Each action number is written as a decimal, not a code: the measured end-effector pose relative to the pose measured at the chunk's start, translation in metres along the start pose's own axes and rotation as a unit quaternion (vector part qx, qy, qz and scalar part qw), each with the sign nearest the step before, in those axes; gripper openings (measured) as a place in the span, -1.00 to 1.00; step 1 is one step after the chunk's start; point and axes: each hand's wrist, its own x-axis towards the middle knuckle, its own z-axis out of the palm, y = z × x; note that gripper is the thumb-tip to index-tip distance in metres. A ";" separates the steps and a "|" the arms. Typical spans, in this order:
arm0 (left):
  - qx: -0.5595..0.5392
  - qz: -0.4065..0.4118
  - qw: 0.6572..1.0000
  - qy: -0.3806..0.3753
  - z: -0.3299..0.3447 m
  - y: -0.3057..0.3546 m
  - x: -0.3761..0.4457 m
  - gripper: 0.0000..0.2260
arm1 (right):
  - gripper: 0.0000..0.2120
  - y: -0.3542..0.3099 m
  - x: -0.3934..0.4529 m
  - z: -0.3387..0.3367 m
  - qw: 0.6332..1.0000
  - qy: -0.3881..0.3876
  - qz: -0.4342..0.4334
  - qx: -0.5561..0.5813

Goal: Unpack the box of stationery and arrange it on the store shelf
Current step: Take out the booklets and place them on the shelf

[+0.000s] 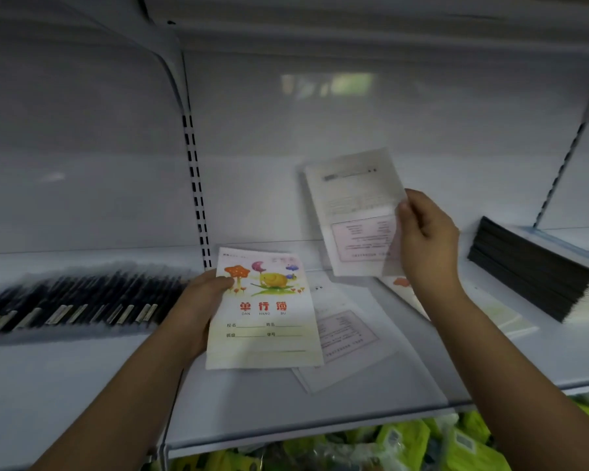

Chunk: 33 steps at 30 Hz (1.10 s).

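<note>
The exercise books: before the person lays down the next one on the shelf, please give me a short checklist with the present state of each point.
1. Left hand grips the front-up exercise book at its left edge: ok.
2. Right hand pinches the raised, back-side-out book: ok.
3. All covers face the same way: not ok; the loose book on the shelf lies back side up.
4. Free shelf surface in front of the books: ok.
5. Black notebook stack stays apart from the landing spot: ok.
6. How many books each hand holds: cannot tell.
</note>
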 end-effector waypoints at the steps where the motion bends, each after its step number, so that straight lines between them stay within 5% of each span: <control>1: 0.005 0.002 1.000 -0.005 0.000 -0.001 0.001 -0.83 | -0.75 -0.005 0.001 0.004 0.999 -0.021 -0.011 0.023; 5: 0.011 -0.001 1.000 -0.015 -0.001 -0.001 0.000 -0.77 | -0.71 -0.019 -0.001 0.018 0.987 -0.104 -0.044 0.111; 9: -0.013 -0.053 0.998 -0.033 0.003 0.002 -0.004 -0.60 | -0.64 -0.013 -0.011 0.031 0.948 -0.280 -0.110 0.102; 12: -0.007 -0.070 0.995 -0.068 0.004 0.004 -0.006 -0.60 | -0.70 -0.003 -0.026 0.033 0.920 -0.359 -0.016 0.159; 19: 0.023 -0.047 0.997 -0.052 -0.001 0.000 -0.002 -0.76 | -0.69 0.019 -0.030 0.013 0.904 -0.252 0.185 0.292; 24: -0.008 -0.039 0.999 -0.025 0.001 -0.003 0.002 -0.73 | -0.75 0.004 -0.021 0.027 0.884 -0.194 0.185 0.384; 27: -0.032 -0.041 0.996 -0.066 -0.001 -0.003 0.001 -0.57 | -0.65 0.011 -0.030 0.041 0.935 -0.273 0.068 0.215; 29: -0.013 -0.013 0.998 -0.062 0.001 -0.004 -0.002 -0.68 | -0.60 0.024 -0.042 0.047 0.932 -0.352 0.017 0.083; 32: -0.042 0.049 0.998 -0.012 -0.002 -0.001 -0.001 -0.77 | -0.75 0.029 -0.051 0.044 0.946 -0.304 0.087 -0.075; 33: -0.077 0.071 0.994 -0.004 -0.005 0.000 -0.001 -0.75 | -0.61 0.027 -0.052 0.043 0.929 -0.306 0.107 -0.176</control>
